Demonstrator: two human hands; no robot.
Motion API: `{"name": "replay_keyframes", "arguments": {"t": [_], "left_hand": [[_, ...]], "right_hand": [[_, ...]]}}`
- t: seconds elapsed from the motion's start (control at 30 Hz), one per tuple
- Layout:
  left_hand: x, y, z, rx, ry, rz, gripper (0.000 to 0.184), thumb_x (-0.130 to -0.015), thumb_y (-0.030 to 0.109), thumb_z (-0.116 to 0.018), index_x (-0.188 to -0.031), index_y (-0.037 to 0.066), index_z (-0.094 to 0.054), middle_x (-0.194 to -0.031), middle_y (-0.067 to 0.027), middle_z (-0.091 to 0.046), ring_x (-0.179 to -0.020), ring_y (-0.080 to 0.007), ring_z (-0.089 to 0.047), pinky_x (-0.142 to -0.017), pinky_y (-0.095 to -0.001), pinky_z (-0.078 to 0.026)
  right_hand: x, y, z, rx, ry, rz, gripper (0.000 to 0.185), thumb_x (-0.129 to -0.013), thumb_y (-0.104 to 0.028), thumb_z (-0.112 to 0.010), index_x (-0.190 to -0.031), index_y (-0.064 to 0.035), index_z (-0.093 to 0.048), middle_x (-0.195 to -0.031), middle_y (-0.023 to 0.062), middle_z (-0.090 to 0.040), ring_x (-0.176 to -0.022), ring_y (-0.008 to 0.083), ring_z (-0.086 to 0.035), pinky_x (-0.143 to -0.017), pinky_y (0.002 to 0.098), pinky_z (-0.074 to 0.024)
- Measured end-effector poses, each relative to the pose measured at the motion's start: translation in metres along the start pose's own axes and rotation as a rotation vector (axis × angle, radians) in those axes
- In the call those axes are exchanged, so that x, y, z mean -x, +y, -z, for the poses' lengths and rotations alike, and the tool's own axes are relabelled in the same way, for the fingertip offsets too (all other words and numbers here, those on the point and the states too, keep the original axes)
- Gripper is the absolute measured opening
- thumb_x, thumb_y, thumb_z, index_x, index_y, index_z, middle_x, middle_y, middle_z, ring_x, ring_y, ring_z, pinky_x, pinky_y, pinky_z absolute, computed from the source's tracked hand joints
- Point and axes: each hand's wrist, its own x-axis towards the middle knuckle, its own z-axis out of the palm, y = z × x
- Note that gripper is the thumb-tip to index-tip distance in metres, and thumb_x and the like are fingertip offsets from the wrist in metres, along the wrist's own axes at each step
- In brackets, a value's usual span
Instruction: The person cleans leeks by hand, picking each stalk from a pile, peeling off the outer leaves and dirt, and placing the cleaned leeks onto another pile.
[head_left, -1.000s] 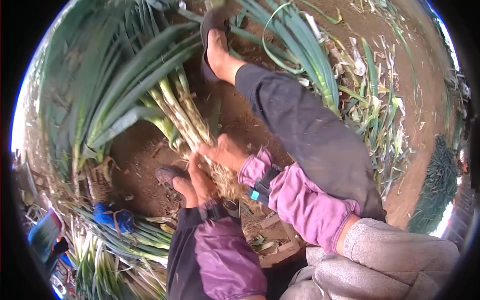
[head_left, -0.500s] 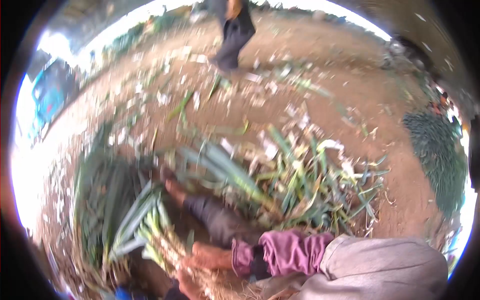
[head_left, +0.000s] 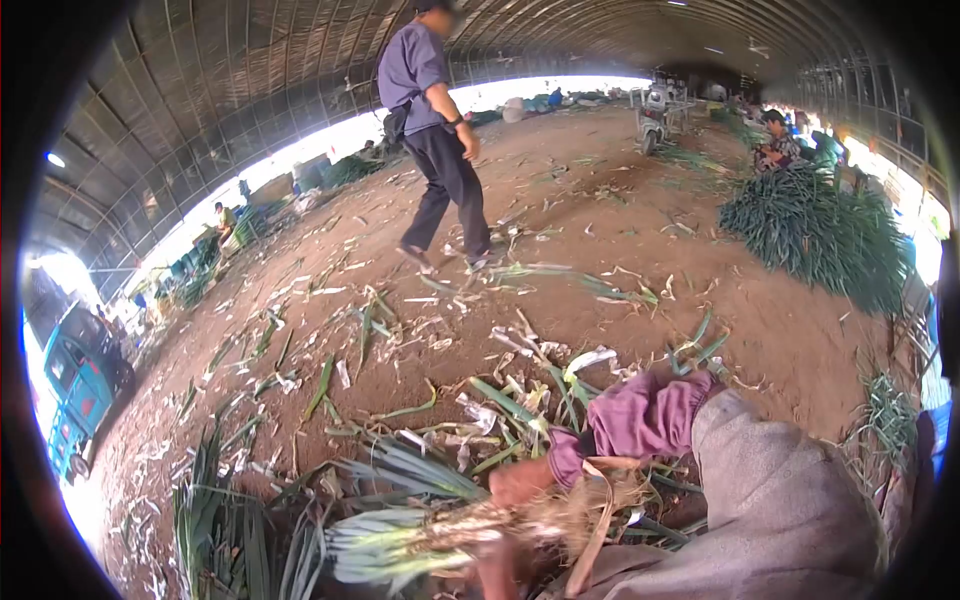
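A bunch of green onions (head_left: 440,530) lies sideways across my lap area in the head view, leaves to the left and stringy roots to the right. My right hand (head_left: 522,484), below a purple cuff, closes over the upper side of the bunch near its root end. At the bottom edge, my left hand (head_left: 497,570) grips the bunch from below; it is partly smeared by motion. A long dry leaf (head_left: 592,535) hangs beside the roots. More green onions (head_left: 225,540) lie in a pile at the lower left.
Peeled leaves and scraps (head_left: 500,410) litter the earth floor (head_left: 610,230). A person (head_left: 430,130) walks ahead. Another person (head_left: 775,145) sits behind a large onion heap (head_left: 810,235) at right. A blue vehicle (head_left: 75,385) stands left, a scooter (head_left: 652,120) farther back.
My view has tilted up, showing the walking person and the shed. The bunch has turned more level, with both hands still on it. My right forearm now crosses the scrap pile.
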Motion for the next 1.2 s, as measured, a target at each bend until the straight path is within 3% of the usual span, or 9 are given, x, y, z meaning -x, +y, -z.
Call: {"name": "replay_keyframes", "arguments": {"t": [0.13,0.23,0.33,0.4,0.53,0.6,0.77,0.87,1.2], "left_hand": [[0.012,-0.002,-0.007,-0.032,-0.022,0.008,0.050,-0.092,0.032,-0.057,-0.128,0.000,-0.048,-0.120,-0.0193,-0.055,-0.113,-0.0350,-0.051,-0.095,-0.0448,-0.042],[0.023,-0.010,-0.003,-0.052,-0.005,0.022,0.051,-0.091,0.033,-0.057,-0.128,0.000,-0.048,-0.120,-0.0196,-0.055,-0.113,-0.0362,-0.051,-0.095,-0.0458,-0.042],[0.031,-0.014,0.003,-0.076,0.015,0.030,0.052,-0.091,0.034,-0.058,-0.129,0.000,-0.048,-0.120,-0.0200,-0.055,-0.113,-0.0374,-0.051,-0.095,-0.0468,-0.042],[0.039,-0.017,0.010,-0.092,0.024,0.031,0.052,-0.091,0.034,-0.058,-0.129,0.000,-0.048,-0.120,-0.0203,-0.056,-0.113,-0.0382,-0.051,-0.096,-0.0474,-0.042],[0.045,-0.021,0.018,-0.124,0.051,0.031,0.054,-0.091,0.035,-0.059,-0.129,0.000,-0.047,-0.121,-0.0208,-0.056,-0.113,-0.0398,-0.051,-0.096,-0.0488,-0.042],[0.045,-0.020,0.020,-0.132,0.057,0.027,0.054,-0.090,0.036,-0.059,-0.129,0.000,-0.047,-0.121,-0.0211,-0.056,-0.113,-0.0405,-0.051,-0.096,-0.0494,-0.042],[0.050,-0.021,0.022,-0.169,0.114,0.013,0.056,-0.090,0.037,-0.060,-0.130,0.000,-0.047,-0.121,-0.0217,-0.056,-0.113,-0.0425,-0.050,-0.096,-0.0510,-0.042],[0.058,-0.019,0.027,-0.246,0.232,-0.039,0.057,-0.090,0.037,-0.061,-0.130,0.000,-0.047,-0.121,-0.0221,-0.056,-0.113,-0.0437,-0.050,-0.096,-0.0520,-0.042],[0.082,0.058,0.049,-1.023,0.935,-0.597,0.057,-0.093,0.047,-0.053,-0.126,0.001,-0.049,-0.126,-0.0260,-0.052,-0.119,-0.0439,-0.048,-0.098,-0.0583,-0.039]], "right_hand": [[0.033,-0.017,-0.006,0.321,0.458,0.074,0.040,-0.089,-0.041,-0.050,-0.069,-0.0059,-0.054,-0.061,0.0122,-0.052,-0.060,0.0226,-0.057,-0.054,0.0403,-0.0452],[0.031,-0.038,0.053,0.332,-0.094,-0.223,0.039,-0.087,-0.044,-0.056,-0.089,-0.0057,-0.058,-0.076,0.0146,-0.059,-0.072,0.0236,-0.060,-0.061,0.0384,-0.0469],[0.016,0.016,0.068,-0.787,0.041,0.884,0.066,-0.079,-0.048,-0.068,-0.122,-0.0065,-0.040,-0.098,0.0148,-0.057,-0.086,0.0238,-0.057,-0.071,0.0376,-0.0486],[0.016,0.069,0.079,-0.910,0.238,1.162,0.074,-0.078,-0.048,-0.070,-0.131,-0.0080,-0.037,-0.102,0.0120,-0.056,-0.090,0.0231,-0.054,-0.075,0.0375,-0.0486],[0.047,0.038,0.134,1.154,0.435,-0.061,0.035,-0.082,-0.033,-0.064,-0.107,-0.0136,-0.051,-0.087,0.0031,-0.051,-0.086,0.0196,-0.052,-0.079,0.0346,-0.0456],[0.072,0.008,0.150,1.331,0.605,-0.086,0.020,-0.081,-0.028,-0.062,-0.095,-0.0159,-0.053,-0.081,0.0015,-0.048,-0.084,0.0177,-0.052,-0.079,0.0328,-0.0446],[0.154,-0.100,0.199,1.563,0.707,-0.419,0.014,-0.075,-0.024,-0.062,-0.074,-0.0123,-0.054,-0.070,0.0004,-0.049,-0.069,0.0149,-0.050,-0.065,0.0305,-0.0405],[0.224,-0.183,0.192,1.615,1.008,-0.337,0.010,-0.072,-0.019,-0.062,-0.072,-0.0108,-0.056,-0.067,0.0001,-0.052,-0.062,0.0156,-0.049,-0.059,0.0327,-0.0387],[0.285,-0.198,0.110,0.929,1.186,-0.329,0.015,-0.062,-0.014,-0.065,-0.075,-0.0093,-0.060,-0.070,0.0001,-0.053,-0.065,0.0152,-0.050,-0.057,0.0321,-0.0390]]}}
